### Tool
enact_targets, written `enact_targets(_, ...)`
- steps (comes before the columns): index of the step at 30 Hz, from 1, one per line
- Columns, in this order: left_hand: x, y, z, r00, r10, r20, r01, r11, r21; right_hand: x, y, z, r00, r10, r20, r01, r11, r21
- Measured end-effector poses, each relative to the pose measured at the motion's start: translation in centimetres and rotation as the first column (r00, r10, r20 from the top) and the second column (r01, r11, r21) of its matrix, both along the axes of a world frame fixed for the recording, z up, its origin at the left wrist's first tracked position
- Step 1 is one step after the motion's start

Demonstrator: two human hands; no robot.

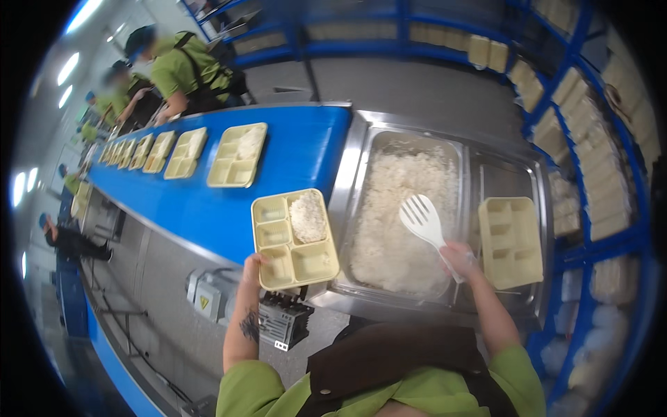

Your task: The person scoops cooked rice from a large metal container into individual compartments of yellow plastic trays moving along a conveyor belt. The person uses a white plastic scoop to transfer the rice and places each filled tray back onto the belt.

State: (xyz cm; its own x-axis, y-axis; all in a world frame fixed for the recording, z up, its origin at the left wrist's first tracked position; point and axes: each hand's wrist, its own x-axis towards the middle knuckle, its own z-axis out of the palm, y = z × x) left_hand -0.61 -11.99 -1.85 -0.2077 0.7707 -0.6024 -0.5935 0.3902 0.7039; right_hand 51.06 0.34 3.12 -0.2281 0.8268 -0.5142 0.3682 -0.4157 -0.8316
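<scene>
My left hand grips the near left corner of a cream compartment tray, whose far right compartment holds a mound of rice. The tray is over the end of the blue conveyor belt and the steel edge beside it. In my right hand is a white slotted plastic spatula, its head above the cooked rice in a steel pan. To the right of that hand, an empty-looking cream compartment tray, perhaps a stack, sits in a second steel well.
Several cream trays, the nearest with rice, line the belt toward the far left. Co-workers in green shirts stand along its far side. A motor unit is below the belt. Blue shelving with stacked trays stands at the right.
</scene>
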Motion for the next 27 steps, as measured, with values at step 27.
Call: enact_targets(27,2.7,0.6,3.0,-0.211,-0.009,-0.977,0.103,0.994,-0.032,-4.7,-1.6,-3.9,0.995,-0.043,0.094,0.051,0.995,-0.082)
